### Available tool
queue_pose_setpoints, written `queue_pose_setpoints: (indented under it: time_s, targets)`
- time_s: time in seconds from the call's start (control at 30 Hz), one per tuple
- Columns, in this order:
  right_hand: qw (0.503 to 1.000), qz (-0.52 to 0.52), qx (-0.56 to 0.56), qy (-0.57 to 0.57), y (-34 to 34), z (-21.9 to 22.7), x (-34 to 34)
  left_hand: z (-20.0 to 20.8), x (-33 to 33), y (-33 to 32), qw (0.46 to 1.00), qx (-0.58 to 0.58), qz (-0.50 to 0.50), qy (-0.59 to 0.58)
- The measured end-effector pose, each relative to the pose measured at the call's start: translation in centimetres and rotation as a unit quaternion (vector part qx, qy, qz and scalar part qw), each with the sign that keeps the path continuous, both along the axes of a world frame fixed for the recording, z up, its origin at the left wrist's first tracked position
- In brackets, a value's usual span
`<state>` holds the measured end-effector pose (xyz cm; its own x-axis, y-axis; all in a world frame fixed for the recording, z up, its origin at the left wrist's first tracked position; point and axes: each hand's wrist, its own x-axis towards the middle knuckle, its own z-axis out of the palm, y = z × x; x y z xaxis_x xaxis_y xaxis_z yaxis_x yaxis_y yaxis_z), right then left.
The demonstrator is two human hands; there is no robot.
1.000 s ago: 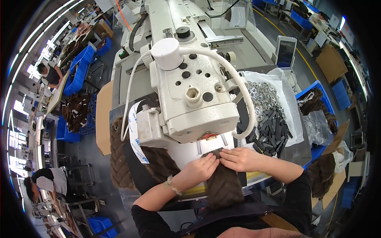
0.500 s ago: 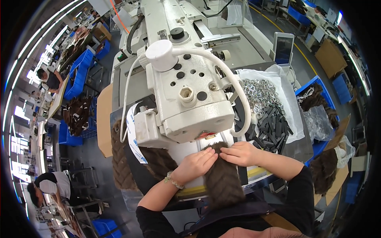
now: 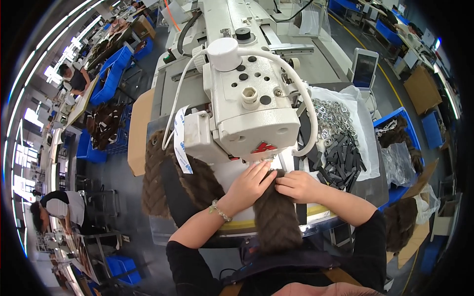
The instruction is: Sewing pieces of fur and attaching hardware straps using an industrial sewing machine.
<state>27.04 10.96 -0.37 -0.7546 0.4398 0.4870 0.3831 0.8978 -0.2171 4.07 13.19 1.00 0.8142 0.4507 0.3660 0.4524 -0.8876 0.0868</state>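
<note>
Fur strip points lengthwise at the machine, left fingers nearer it, kinda outstretched, right fingers pinching the strip's edge.

My counter bears the white sewing machine at its middle. To my left lie brown fur pieces, with a black band between them. To my right I have a white sheet spread, silvery metal rings heaped on it and black strips piled nearer me. Yellow edging runs along my side.
</note>
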Motion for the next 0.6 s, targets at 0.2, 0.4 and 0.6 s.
queue_pose_setpoints:
  time_s: [0.2, 0.4, 0.6]
  targets:
    - [1.0, -0.006, -0.006, 0.011, 0.1, -0.4, 0.0, -0.5, 0.0, 0.1, 0.999, -0.036, 0.0, -0.028]
    - [1.0, -0.015, -0.017, 0.011, 0.2, -0.6, 0.1, -0.6, -0.7, 0.3, 0.996, -0.04, 0.08, -0.029]
    - [0.999, -0.023, -0.035, -0.004, 0.1, -1.1, 0.2, -0.8, -0.9, 1.1, 0.988, -0.054, 0.145, -0.002]
